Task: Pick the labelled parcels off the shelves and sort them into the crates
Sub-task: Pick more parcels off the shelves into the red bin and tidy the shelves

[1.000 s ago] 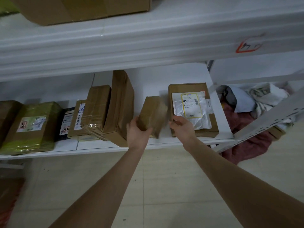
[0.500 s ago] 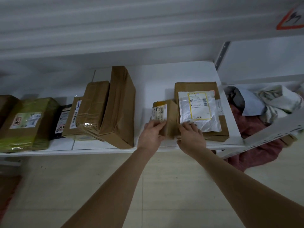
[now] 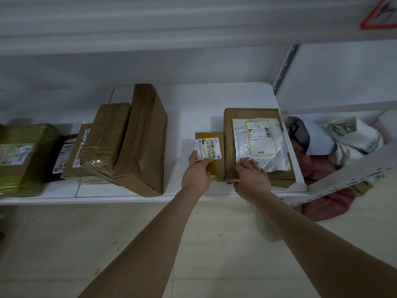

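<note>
Head view: my left hand [image 3: 196, 173] pinches the near end of the small box [image 3: 218, 168], thumb on its label [image 3: 208, 148]. The box lies on the shelf [image 3: 193, 108], touching the big box [image 3: 228, 143]. My right hand [image 3: 251, 179] is relaxed, fingers flat on the big box's near corner. I'd read the label, pin the big box, then lift the small box straight toward me so the 2 don't drag; no crates show
</note>
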Demonstrator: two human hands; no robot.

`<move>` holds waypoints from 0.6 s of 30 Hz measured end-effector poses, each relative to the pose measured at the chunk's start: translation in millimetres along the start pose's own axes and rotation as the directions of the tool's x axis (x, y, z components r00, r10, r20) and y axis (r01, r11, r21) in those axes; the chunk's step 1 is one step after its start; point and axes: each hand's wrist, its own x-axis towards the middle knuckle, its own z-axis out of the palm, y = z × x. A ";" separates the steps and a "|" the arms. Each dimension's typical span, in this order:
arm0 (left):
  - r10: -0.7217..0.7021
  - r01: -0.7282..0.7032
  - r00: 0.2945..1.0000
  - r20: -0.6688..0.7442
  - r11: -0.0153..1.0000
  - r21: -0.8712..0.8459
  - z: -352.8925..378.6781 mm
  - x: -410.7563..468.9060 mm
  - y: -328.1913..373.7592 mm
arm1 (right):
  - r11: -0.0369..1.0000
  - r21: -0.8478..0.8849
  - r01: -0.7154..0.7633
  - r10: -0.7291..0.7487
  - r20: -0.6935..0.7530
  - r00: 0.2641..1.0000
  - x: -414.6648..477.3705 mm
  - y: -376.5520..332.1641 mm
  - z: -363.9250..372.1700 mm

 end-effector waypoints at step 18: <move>0.099 0.056 0.820 -0.563 0.966 0.252 -157.3 -96.6 -72.5 | 0.916 0.209 0.344 -0.322 -0.131 0.938 -57.2 -191.6 -21.8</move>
